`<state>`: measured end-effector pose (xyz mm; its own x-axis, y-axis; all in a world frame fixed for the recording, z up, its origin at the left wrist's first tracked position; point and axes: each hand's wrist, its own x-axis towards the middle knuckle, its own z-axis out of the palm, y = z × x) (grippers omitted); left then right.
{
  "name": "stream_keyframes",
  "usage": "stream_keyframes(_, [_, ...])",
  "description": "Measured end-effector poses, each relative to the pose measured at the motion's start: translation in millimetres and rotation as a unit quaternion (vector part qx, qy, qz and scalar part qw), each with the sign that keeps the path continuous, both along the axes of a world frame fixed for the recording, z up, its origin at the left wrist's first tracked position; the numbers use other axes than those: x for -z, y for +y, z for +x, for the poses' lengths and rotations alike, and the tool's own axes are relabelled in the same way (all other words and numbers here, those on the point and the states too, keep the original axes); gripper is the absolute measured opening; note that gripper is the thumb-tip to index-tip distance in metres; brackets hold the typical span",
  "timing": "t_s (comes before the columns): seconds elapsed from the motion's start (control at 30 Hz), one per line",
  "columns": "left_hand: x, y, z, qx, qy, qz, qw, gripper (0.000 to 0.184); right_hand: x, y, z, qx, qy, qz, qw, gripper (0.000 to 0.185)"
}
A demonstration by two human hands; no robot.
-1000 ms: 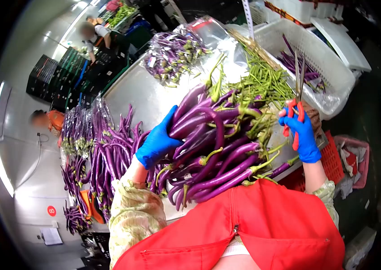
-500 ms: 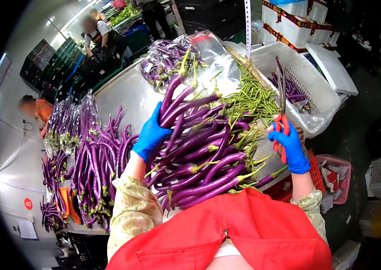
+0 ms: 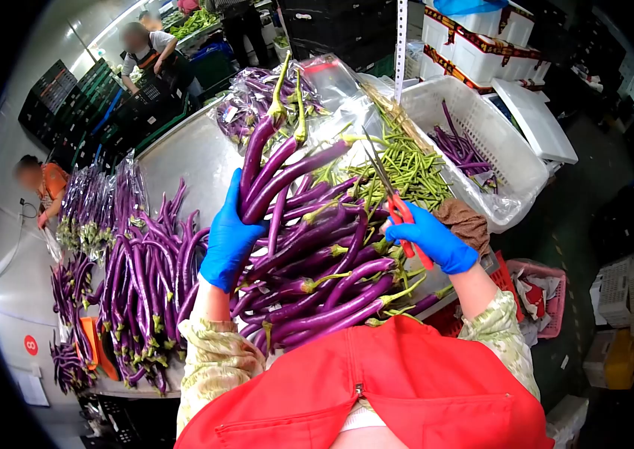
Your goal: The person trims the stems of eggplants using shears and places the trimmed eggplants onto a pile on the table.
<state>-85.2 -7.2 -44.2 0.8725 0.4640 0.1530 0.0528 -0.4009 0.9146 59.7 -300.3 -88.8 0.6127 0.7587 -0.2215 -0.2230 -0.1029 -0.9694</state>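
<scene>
My left hand point(image 3: 228, 241), in a blue glove, is closed around several long purple eggplants point(image 3: 278, 179), their green stems pointing up and away. Red-handled scissors point(image 3: 400, 224) are gripped in my gloved right hand point(image 3: 436, 238), with the blades angled up and left towards the stem of one held eggplant. Whether the blades touch that stem I cannot tell. Beneath both hands lies a pile of loose eggplants point(image 3: 332, 288) with green stems. Cut green stem pieces point(image 3: 414, 165) are heaped just beyond the scissors.
Rows of eggplants point(image 3: 141, 280) and bagged bundles point(image 3: 100, 198) lie along the left of the metal table point(image 3: 182, 161). More wrapped eggplants point(image 3: 246, 101) are at the back. A white crate point(image 3: 515, 142) stands at right, near a brown cloth point(image 3: 463, 221). Two co-workers point(image 3: 148, 52) point(image 3: 49, 187) are at left.
My right hand has brought the scissors left and inward, their blades now near the held eggplants' stems. The left hand still holds the bunch. The view has shifted slightly.
</scene>
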Motion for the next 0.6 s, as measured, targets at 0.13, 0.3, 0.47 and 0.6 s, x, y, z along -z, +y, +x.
stream_keyframes(0.13, [-1.8,-9.5,-3.0,0.01,0.024,0.044,0.999,0.09,-6.5,12.5,2.3,0.022,-0.029,-0.018,0.999,0.069])
stream_keyframes(0.3, [4.9,-10.8,-1.9,0.008,0.033,0.098,0.995,0.092,16.6,19.7,7.5,0.068,-0.075,0.015,0.995,0.055])
stream_keyframes(0.47, [16.3,4.2,-3.8,-0.015,0.017,0.201,0.979,0.09,26.4,1.9,15.6,0.088,-0.123,-0.028,0.988,0.046])
stream_keyframes(0.6, [18.1,4.5,-5.5,-0.025,0.034,0.262,0.964,0.091,3.5,-19.9,21.1,0.019,-0.169,-0.064,0.983,0.049])
